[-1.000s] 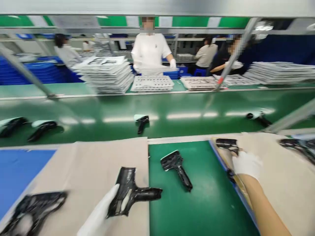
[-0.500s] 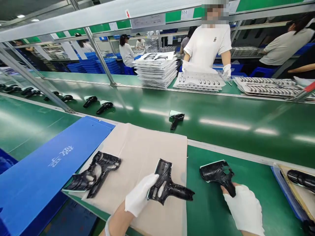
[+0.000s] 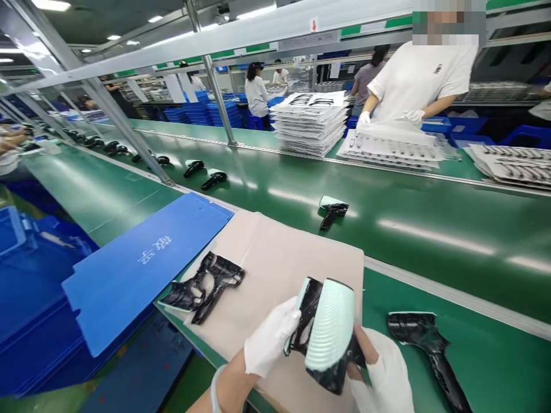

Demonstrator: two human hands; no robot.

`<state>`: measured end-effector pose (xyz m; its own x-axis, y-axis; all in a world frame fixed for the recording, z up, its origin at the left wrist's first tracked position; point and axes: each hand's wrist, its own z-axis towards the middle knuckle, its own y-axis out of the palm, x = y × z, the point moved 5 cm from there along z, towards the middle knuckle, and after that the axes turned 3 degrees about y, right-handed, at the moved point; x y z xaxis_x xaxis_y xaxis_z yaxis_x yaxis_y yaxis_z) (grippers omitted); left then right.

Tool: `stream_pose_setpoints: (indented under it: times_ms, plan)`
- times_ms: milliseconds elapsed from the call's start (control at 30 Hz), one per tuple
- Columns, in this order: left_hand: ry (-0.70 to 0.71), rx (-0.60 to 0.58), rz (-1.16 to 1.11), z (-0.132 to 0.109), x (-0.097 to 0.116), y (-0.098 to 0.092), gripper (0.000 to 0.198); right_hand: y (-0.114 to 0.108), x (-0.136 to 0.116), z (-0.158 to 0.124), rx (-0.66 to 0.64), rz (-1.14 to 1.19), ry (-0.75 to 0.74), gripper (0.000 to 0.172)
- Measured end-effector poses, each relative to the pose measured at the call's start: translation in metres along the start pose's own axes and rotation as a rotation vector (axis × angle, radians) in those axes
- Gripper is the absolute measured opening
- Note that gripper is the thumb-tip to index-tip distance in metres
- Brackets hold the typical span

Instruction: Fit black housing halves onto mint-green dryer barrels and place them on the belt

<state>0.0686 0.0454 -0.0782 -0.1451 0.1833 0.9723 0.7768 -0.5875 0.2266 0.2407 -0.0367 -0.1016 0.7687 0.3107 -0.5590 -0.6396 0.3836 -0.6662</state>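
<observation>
My left hand (image 3: 273, 332), in a white glove, grips a black hair-dryer-shaped shell half (image 3: 309, 301) by its edge, hollow side showing. My gloved right hand (image 3: 379, 367), with bare fingertips, is closed on the handle of a second shell half (image 3: 330, 324), whose ribbed mint-green outside faces me. This second half overlaps the first in view; I cannot tell whether they touch. On the beige sheet (image 3: 275, 246), left of my hands, lie black shell pieces (image 3: 206, 284) with their hollow sides up. Another black shell half (image 3: 424, 338) lies on the green bench right of my right hand.
Beyond the bench runs a green conveyor (image 3: 275, 172) carrying a mint-and-black shell (image 3: 333, 212) and several more at left. A blue board (image 3: 150, 258) lies at left, above blue crates (image 3: 34, 310). Across stands a co-worker (image 3: 424, 86) beside stacked white sheets (image 3: 310, 126). A metal frame (image 3: 219, 97) crosses above.
My right hand has moved left from the bench to beside my left hand, and a mint-green shell half now shows in it. The view has swung left.
</observation>
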Motion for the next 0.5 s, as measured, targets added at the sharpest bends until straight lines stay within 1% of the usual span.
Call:
stream_pose_setpoints:
  times_ms: [33, 100, 200, 267, 400, 500]
  plan:
    - [0.006, 0.005, -0.02, -0.001, 0.001, -0.001, 0.074, 0.001, -0.007, 0.006, 0.024, -0.052, -0.064, 0.068]
    - [0.012, 0.007, -0.061, -0.002, 0.002, -0.002, 0.073, 0.002, -0.02, 0.015, 0.064, -0.151, -0.16, 0.07]
    - [-0.011, -0.005, -0.129, -0.004, 0.002, -0.001, 0.073, 0.005, -0.031, 0.021, 0.061, -0.22, -0.248, 0.072]
    - [-0.033, -0.016, -0.171, -0.005, 0.0, 0.0, 0.074, 0.008, -0.031, 0.019, 0.059, -0.256, -0.26, 0.073]
    - [-0.046, -0.04, -0.204, -0.006, -0.003, 0.001, 0.08, 0.015, -0.026, 0.008, 0.098, -0.361, -0.242, 0.07]
    - [-0.123, -0.036, -0.206, -0.007, -0.01, 0.003, 0.083, 0.027, -0.024, 0.001, 0.071, -0.418, -0.22, 0.065]
